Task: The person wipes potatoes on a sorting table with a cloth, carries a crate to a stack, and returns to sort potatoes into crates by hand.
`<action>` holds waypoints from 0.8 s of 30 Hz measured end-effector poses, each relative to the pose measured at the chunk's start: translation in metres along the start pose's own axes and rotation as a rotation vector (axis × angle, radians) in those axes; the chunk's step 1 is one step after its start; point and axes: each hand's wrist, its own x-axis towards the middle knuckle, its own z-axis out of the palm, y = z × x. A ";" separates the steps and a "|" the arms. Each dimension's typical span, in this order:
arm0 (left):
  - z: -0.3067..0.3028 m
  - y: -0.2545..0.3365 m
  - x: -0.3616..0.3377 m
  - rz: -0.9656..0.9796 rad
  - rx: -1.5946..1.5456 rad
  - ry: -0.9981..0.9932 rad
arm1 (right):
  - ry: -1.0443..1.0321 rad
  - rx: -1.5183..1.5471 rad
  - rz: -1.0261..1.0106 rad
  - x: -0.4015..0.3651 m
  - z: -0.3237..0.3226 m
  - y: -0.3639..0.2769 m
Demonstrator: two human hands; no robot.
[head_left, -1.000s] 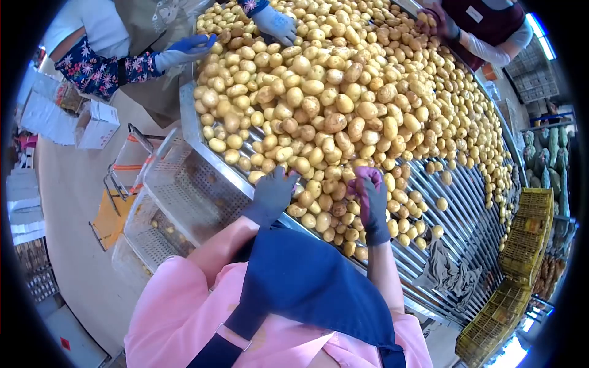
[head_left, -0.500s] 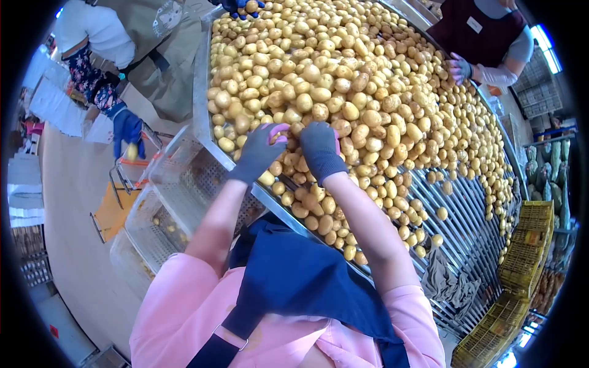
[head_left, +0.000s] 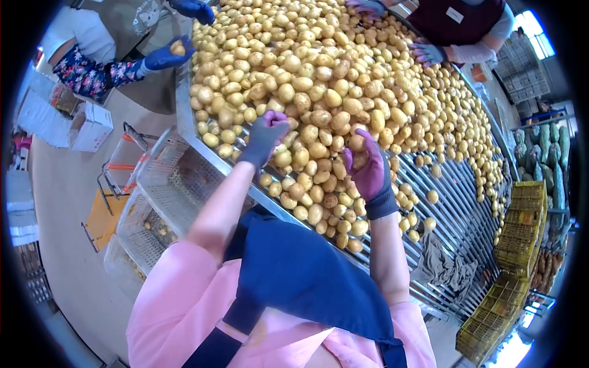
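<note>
Many potatoes (head_left: 300, 80) cover the metal roller table (head_left: 463, 211). My left hand (head_left: 265, 138), in a grey and purple glove, is over the near left part of the pile with its fingers curled; what they hold, if anything, is hidden. Further right, my right hand (head_left: 371, 170) is turned palm up, with its purple palm showing and its thumb and fingers curled around a potato (head_left: 356, 143). Loose potatoes lie between my two hands and below them, near the table's metal edge.
At the upper left, a co-worker's blue-gloved hand (head_left: 169, 54) holds a potato. Another co-worker's gloved hand (head_left: 428, 54) rests at the far edge. Plastic crates (head_left: 144, 230) stand left, yellow crates (head_left: 518, 245) right. A grey cloth (head_left: 445, 267) lies on the rollers.
My right hand has moved right and turned palm up. My left hand has shifted slightly. The left co-worker's hand has risen to the table, and the far co-worker's second hand has come into view.
</note>
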 end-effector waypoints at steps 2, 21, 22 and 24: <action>0.002 0.010 -0.027 -0.028 -0.372 0.058 | 0.101 0.072 0.046 -0.006 0.011 -0.009; -0.165 -0.033 -0.164 0.167 0.382 0.385 | -0.227 -1.387 -0.020 -0.087 -0.016 0.029; -0.171 -0.026 -0.157 -0.140 0.476 0.612 | -0.230 -1.383 -0.015 -0.087 -0.014 0.033; -0.153 -0.005 -0.127 -0.017 0.564 0.520 | -0.322 -1.601 -0.140 -0.079 -0.002 0.044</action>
